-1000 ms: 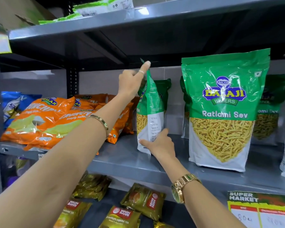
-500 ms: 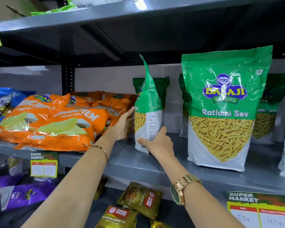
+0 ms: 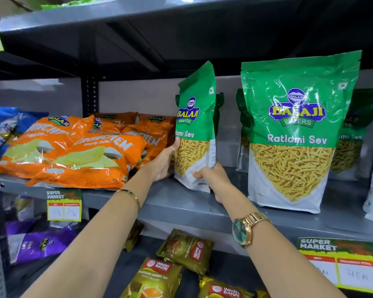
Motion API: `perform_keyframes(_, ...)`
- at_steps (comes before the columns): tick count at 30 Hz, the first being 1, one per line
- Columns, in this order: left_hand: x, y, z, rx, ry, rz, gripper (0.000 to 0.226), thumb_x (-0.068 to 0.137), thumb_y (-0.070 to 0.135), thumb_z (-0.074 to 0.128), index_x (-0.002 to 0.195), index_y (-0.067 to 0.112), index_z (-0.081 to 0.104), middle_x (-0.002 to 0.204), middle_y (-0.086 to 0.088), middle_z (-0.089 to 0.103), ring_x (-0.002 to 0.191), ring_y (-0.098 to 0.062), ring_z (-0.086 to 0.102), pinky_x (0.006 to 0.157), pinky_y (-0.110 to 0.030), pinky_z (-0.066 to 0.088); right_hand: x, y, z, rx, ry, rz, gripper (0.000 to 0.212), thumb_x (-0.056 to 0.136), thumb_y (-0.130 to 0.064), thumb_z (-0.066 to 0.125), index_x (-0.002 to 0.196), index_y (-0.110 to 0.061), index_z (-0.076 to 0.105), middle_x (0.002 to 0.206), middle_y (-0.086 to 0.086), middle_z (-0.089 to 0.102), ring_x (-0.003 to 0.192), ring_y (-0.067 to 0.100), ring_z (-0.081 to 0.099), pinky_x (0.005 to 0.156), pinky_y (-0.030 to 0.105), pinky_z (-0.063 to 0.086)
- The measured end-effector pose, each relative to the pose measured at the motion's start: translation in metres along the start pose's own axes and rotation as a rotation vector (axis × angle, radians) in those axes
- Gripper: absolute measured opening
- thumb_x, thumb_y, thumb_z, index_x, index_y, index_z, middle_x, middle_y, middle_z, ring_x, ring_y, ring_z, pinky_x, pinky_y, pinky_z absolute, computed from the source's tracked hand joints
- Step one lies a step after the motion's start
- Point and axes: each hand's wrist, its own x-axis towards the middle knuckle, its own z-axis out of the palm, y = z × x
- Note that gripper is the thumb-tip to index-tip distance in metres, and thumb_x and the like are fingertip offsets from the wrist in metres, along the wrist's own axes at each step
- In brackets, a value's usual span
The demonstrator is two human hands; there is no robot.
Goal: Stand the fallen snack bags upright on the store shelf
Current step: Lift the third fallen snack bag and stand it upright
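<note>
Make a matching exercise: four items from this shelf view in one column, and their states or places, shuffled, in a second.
1. held green sev bag
2. orange chip bags
3. tea packets
4. big Ratlami Sev bag

A. on the lower shelf
B. lying flat
C. standing free, untouched
D. gripped by both hands

Pairs: 1-D, 2-B, 3-A, 4-C

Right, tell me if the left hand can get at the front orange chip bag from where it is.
Probably yes. The left hand sits on the green sev pouch, right beside the orange chip bag, with nothing between them. It would have to let go of the pouch first.
</note>
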Motion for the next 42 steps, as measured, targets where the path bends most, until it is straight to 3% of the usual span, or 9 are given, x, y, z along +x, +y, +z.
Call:
perform_keyframes(5, -0.008, -0.006, 0.003, 0.095, 0.205, 0.075, 0.078, 0.072, 0.067, 0.050, 0.133, 0.019, 0.037, 0.142, -0.003, 0.042, 0.125, -0.020, 0.040, 0.105, -0.046, 0.029, 0.010, -0.001, -0.006, 0.018, -0.002, 0.078, 0.049, 0.081, -0.001, 0.053, 0.129, 0.000, 0.041, 0.116, 0.015, 0.056, 0.101, 0.030, 0.056, 0.090, 0.038, 0.048)
perform_keyframes(7, -0.009, -0.011, 0.002, 0.202, 0.281, 0.107, 0.072, 0.072, 0.064, 0.054, 0.121, 0.013, 0.039, 0.129, -0.005, 0.048, 0.114, -0.019, 0.042, 0.093, -0.037, 0.032, 0.016, -0.001, -0.011, -0.039, 0.006, 0.102, 0.043, 0.085, -0.004, 0.049, 0.128, 0.001, 0.042, 0.112, 0.014, 0.051, 0.088, 0.027, 0.052, 0.085, 0.031, 0.044)
perform_keyframes(11, -0.009, -0.017, 0.001, 0.307, 0.322, 0.131, 0.063, 0.073, 0.060, 0.058, 0.106, 0.016, 0.027, 0.097, 0.008, 0.045, 0.104, -0.018, 0.044, 0.084, -0.033, 0.035, 0.026, -0.003, -0.014, -0.092, 0.003, 0.137, 0.045, 0.087, -0.007, 0.043, 0.132, -0.001, 0.042, 0.110, 0.008, 0.048, 0.096, 0.021, 0.045, 0.083, 0.027, 0.036)
perform_keyframes(13, -0.009, -0.017, -0.003, 0.342, 0.283, 0.112, 0.065, 0.073, 0.061, 0.057, 0.107, 0.018, 0.025, 0.106, 0.004, 0.046, 0.108, -0.020, 0.044, 0.091, -0.036, 0.036, 0.027, -0.004, -0.013, -0.107, -0.006, 0.164, 0.051, 0.085, -0.005, 0.042, 0.135, -0.003, 0.040, 0.118, 0.011, 0.054, 0.106, 0.025, 0.051, 0.083, 0.028, 0.035)
perform_keyframes(17, -0.009, -0.016, -0.007, 0.316, 0.208, 0.064, 0.070, 0.069, 0.064, 0.058, 0.111, 0.022, 0.021, 0.121, 0.000, 0.041, 0.111, -0.018, 0.039, 0.097, -0.038, 0.032, 0.026, -0.001, -0.014, -0.149, -0.034, 0.153, 0.057, 0.085, -0.008, 0.045, 0.141, -0.008, 0.031, 0.144, 0.011, 0.041, 0.130, 0.028, 0.039, 0.099, 0.034, 0.032)
perform_keyframes(25, -0.017, -0.017, -0.006, 0.337, 0.210, 0.075, 0.067, 0.071, 0.063, 0.057, 0.112, 0.023, 0.023, 0.123, -0.003, 0.044, 0.113, -0.019, 0.042, 0.098, -0.037, 0.033, 0.022, 0.003, -0.017, -0.226, -0.059, 0.100, 0.060, 0.089, -0.012, 0.045, 0.145, -0.008, 0.022, 0.151, 0.009, 0.032, 0.135, 0.029, 0.033, 0.106, 0.035, 0.031)
perform_keyframes(31, -0.031, -0.018, -0.014, 0.358, 0.241, 0.082, 0.075, 0.073, 0.063, 0.054, 0.124, 0.017, 0.026, 0.126, -0.005, 0.043, 0.112, -0.020, 0.040, 0.102, -0.037, 0.030, -0.002, 0.003, -0.014, -0.378, 0.016, -0.002, 0.051, 0.092, -0.025, 0.044, 0.139, -0.011, 0.034, 0.142, 0.010, 0.044, 0.121, 0.030, 0.047, 0.081, 0.027, 0.038)
perform_keyframes(37, -0.056, -0.015, -0.016, 0.338, 0.288, 0.137, 0.094, 0.054, 0.072, 0.054, 0.126, 0.015, 0.030, 0.128, -0.005, 0.046, 0.109, -0.017, 0.043, 0.098, -0.033, 0.033, -0.030, 0.001, -0.010, -0.453, 0.032, -0.097, 0.041, 0.091, -0.028, 0.042, 0.127, -0.007, 0.045, 0.129, 0.015, 0.054, 0.097, 0.027, 0.050, 0.074, 0.026, 0.035)
perform_keyframes(42, -0.074, -0.014, -0.014, 0.343, 0.289, 0.138, 0.108, 0.050, 0.079, 0.053, 0.131, 0.015, 0.025, 0.135, -0.006, 0.044, 0.119, -0.020, 0.042, 0.107, -0.041, 0.030, -0.045, 0.001, -0.010, -0.472, 0.029, -0.122, 0.046, 0.093, -0.028, 0.042, 0.132, -0.005, 0.041, 0.135, 0.016, 0.050, 0.119, 0.032, 0.048, 0.076, 0.028, 0.033)
